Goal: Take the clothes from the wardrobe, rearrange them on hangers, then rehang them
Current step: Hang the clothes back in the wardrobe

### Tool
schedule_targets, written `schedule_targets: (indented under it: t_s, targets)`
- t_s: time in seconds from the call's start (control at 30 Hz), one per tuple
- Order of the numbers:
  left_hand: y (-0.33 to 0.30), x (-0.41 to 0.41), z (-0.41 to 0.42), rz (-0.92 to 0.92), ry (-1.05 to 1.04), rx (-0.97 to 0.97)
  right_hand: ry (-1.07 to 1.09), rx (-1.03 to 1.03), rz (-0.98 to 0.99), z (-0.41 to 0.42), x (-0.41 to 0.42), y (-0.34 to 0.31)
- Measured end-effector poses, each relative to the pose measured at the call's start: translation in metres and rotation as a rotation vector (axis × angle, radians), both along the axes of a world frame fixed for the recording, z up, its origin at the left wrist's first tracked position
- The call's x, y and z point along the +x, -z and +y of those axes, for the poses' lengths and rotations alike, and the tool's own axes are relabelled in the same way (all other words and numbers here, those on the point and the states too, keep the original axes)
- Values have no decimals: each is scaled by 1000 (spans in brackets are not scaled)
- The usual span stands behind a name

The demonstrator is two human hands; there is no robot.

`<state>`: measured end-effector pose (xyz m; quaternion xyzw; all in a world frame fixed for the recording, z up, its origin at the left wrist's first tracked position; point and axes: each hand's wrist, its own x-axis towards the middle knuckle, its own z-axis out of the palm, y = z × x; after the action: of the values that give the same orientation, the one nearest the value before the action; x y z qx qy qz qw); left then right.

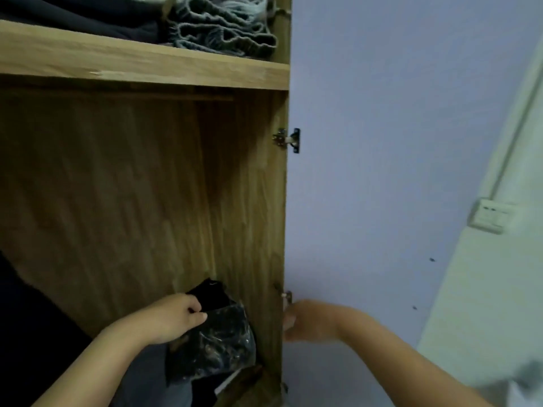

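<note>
Pinching black garment (212, 293) in left hand (176, 318); right hand (305, 320) blurred, grip unclear.

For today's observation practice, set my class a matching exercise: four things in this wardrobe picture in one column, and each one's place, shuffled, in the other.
Things
1. grey knitted garment
2. clear plastic bag
3. left hand
4. right hand

Places
A. at the wardrobe's right front edge, near the lower hinge
B. on the top shelf
C. low in the wardrobe's right corner
D. pinching the bag's top

Pairs: 1-B, 2-C, 3-D, 4-A
</note>
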<state>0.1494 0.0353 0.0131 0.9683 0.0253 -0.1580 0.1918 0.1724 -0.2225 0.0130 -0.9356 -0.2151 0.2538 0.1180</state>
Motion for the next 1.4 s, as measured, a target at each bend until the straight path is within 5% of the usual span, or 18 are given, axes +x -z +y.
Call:
schedule_targets:
  t_s: [0.47,0.9,1.4]
  targets:
    - [38,-52,-217,119,635,209,440,-45,41,-189,-186,30]
    - [73,-148,-526,11,1122,277,786,-149,123,-430,-363,47]
    - [95,-218,-829,115,1628,248,1391,-74,261,-637,-503,73]
